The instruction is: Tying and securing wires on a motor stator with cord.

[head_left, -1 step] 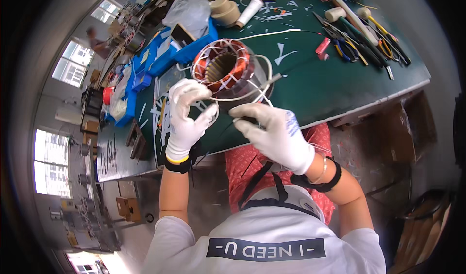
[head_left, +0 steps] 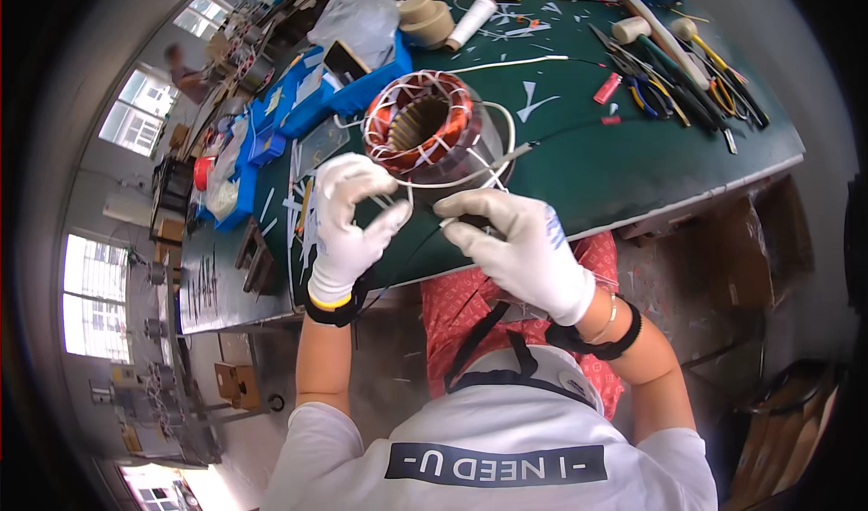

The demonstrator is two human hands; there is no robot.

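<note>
A motor stator (head_left: 461,118) with copper windings laced in white cord stands on the green bench top in front of me. White sleeved leads (head_left: 512,131) loop around its right and near sides. My left hand (head_left: 348,226), in a white glove, is at the stator's near left, fingers curved and thumb apart from them. My right hand (head_left: 520,253), also gloved, pinches a thin black wire (head_left: 411,256) at a small white tip between thumb and forefinger. That wire trails down past my left wrist. Whether the left fingertips touch a lead is hard to see.
Blue bins (head_left: 366,86) with a plastic bag stand at the left. Tape rolls (head_left: 425,21) and a white roll (head_left: 471,23) lie behind the stator. At the right are mallets (head_left: 631,30), pliers (head_left: 649,97) and a pink-red piece (head_left: 607,88). White scraps (head_left: 531,101) are scattered about.
Both hands keep nearly the same pose, with the view shifted slightly. The black wire below my right fingertips shows more fully. A dark lead now stretches right from the stator's sleeve.
</note>
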